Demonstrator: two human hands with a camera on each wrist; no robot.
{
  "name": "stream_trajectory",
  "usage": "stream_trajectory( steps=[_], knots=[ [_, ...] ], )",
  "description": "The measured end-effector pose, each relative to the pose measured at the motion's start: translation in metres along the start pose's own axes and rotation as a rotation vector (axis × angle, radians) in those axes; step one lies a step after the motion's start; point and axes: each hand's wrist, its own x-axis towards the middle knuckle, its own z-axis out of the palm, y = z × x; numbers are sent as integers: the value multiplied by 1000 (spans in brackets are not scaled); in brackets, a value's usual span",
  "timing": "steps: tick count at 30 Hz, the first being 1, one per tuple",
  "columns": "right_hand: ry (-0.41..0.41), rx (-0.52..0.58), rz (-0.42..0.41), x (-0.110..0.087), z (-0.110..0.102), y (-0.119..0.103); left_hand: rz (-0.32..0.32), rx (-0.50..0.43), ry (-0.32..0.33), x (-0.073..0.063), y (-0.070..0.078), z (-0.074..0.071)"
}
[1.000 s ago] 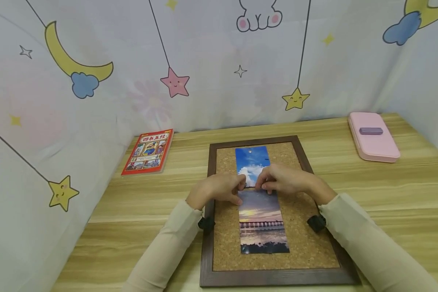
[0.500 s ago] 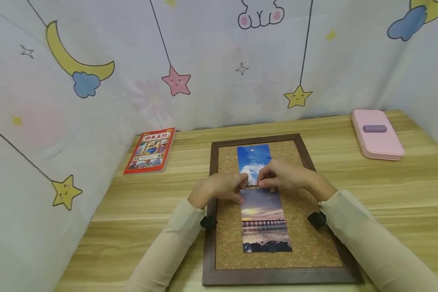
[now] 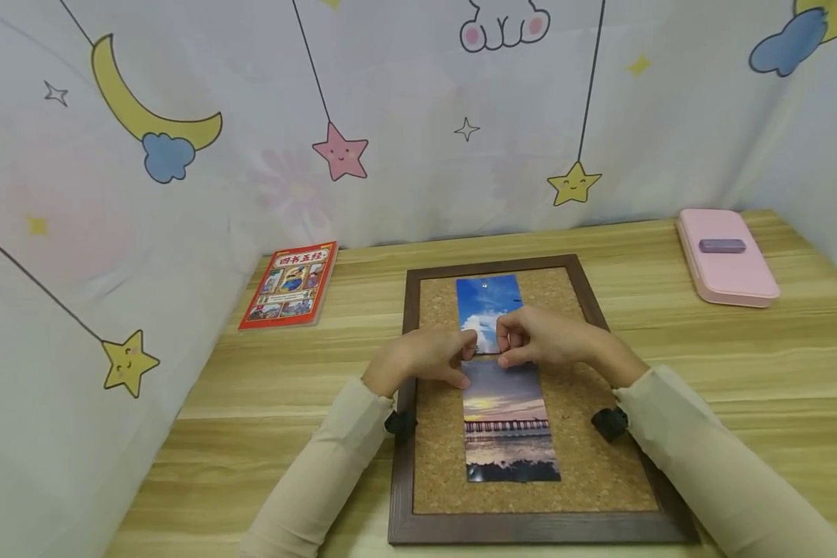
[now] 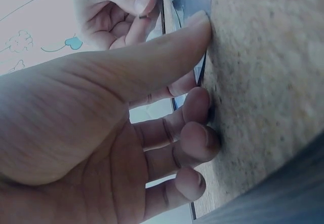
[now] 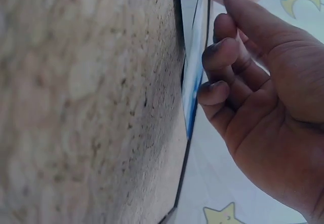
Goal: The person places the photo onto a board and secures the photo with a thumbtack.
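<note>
A framed cork board (image 3: 586, 465) lies on the table. On it, a sunset pier photo (image 3: 505, 422) lies below a blue sky photo (image 3: 488, 298), their edges meeting. My left hand (image 3: 428, 355) rests at the left edges of both photos, thumb on the pier photo and fingers loosely bent against photo and cork. Near the seam, my right hand (image 3: 547, 337) pinches a small thumbtack (image 4: 143, 16) between thumb and index finger, as the left wrist view shows. That tack is too small to make out in the head view. Another tack (image 3: 484, 286) holds the sky photo's top.
A red book (image 3: 289, 285) lies at the table's back left. At the back right is a pink case (image 3: 728, 260) with a purple handle. Behind the table (image 3: 265, 418) hangs a white cloth (image 3: 404, 186) printed with stars and moons.
My right hand's fingers have shifted slightly right and come up a little from the seam between the photos. The left hand stays in place; the whole view has drifted slightly.
</note>
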Motion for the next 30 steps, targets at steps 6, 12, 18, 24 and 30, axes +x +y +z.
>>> stream_trajectory(
  steps=[6, 12, 18, 24, 30],
  knots=[
    [-56, 55, 12, 0, 0, 0, 2, -1, 7, 2, -1, -1],
    [-78, 77, 33, 0, 2, 0, 8, 1, 2, 3, -1, -1],
    [-134, 105, 33, 1, 5, 1, 18, 2, -4, 4, -1, 0],
    [-164, 114, 33, 2, 6, 1, 19, -7, -3, 3, -1, 0],
    [-190, 179, 74, 1, 5, -3, 13, -13, -1, 1, -1, 0]
  ],
)
